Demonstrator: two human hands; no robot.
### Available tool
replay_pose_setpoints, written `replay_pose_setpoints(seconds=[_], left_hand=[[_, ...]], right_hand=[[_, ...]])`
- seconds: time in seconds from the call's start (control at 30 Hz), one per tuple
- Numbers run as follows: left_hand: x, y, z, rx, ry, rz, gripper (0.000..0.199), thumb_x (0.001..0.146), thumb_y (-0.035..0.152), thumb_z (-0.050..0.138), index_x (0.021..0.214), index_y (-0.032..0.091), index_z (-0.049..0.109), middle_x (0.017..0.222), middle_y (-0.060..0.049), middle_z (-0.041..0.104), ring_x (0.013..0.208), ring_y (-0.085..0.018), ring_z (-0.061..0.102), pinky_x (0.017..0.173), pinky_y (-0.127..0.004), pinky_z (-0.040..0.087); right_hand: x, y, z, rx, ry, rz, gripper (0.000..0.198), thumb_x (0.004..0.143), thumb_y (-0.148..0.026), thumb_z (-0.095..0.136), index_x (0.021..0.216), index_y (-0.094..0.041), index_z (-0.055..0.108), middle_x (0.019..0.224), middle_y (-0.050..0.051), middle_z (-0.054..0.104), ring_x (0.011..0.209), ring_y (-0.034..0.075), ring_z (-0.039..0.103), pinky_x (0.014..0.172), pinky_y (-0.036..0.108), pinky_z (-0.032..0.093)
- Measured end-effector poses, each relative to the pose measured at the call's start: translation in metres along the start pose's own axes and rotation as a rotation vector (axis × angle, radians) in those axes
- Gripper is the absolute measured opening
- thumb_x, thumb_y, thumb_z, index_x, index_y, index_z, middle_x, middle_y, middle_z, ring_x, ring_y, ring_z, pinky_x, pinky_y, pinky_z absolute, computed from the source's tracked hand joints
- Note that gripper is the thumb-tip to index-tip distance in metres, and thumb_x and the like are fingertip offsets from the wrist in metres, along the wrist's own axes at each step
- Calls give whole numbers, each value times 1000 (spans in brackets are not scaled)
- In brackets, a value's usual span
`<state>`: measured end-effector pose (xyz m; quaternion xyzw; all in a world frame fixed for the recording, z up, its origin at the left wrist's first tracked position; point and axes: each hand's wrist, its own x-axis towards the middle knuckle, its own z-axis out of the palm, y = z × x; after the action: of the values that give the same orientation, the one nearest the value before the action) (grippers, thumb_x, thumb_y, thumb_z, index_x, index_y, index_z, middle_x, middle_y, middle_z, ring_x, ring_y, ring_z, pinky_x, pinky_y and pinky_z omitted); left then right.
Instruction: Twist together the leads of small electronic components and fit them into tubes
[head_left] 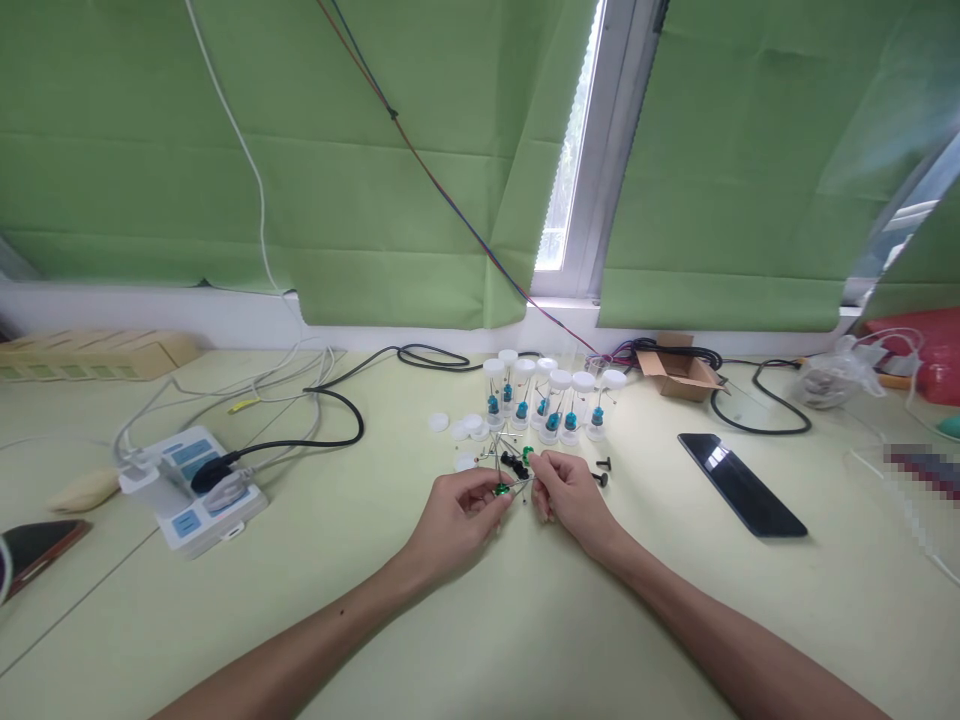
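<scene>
My left hand (459,512) pinches a small green part (502,490) with thin metal rods rising from it. My right hand (571,500) is closed close beside it, fingertips together; whatever is in them is too small to make out. Another green part (527,455) sits just behind the right fingers. Small black parts (514,463) and thin metal rods (495,447) lie in a loose cluster beyond both hands. Two black T-shaped pieces (602,472) lie right of my right hand. Behind the cluster stand several clear tubes (570,412) with white caps, each containing a blue part and rods.
Loose white caps (439,422) lie left of the tubes. A power strip (214,505) with plugs and cables is at the left. To the right are a dark phone (739,485), an opened cardboard box (682,378), a black cable (780,428) and a plastic bag (832,380).
</scene>
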<state>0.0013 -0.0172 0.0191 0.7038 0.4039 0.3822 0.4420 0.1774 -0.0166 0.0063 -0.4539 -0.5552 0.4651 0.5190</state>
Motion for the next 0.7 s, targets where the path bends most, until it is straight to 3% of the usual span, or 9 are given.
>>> replay_pose_setpoints(seconds=[0.27, 0.7], left_hand=[[-1, 2, 1, 97, 53, 54, 20, 82, 31, 63, 93, 17, 73, 78, -5, 68, 59, -14, 56, 59, -26, 47], [2, 7, -3, -68, 1, -64, 20, 82, 34, 64, 89, 15, 67, 53, 3, 52, 48, -10, 47, 49, -23, 39]], right_hand=[[-1, -1, 0, -15, -2, 23, 51, 90, -53, 52, 51, -20, 46, 39, -3, 49, 35, 9, 39, 42, 23, 33], [1, 4, 3, 32, -21, 19, 51, 90, -59, 49, 58, -19, 47, 42, -4, 50, 35, 8, 42, 37, 20, 33]])
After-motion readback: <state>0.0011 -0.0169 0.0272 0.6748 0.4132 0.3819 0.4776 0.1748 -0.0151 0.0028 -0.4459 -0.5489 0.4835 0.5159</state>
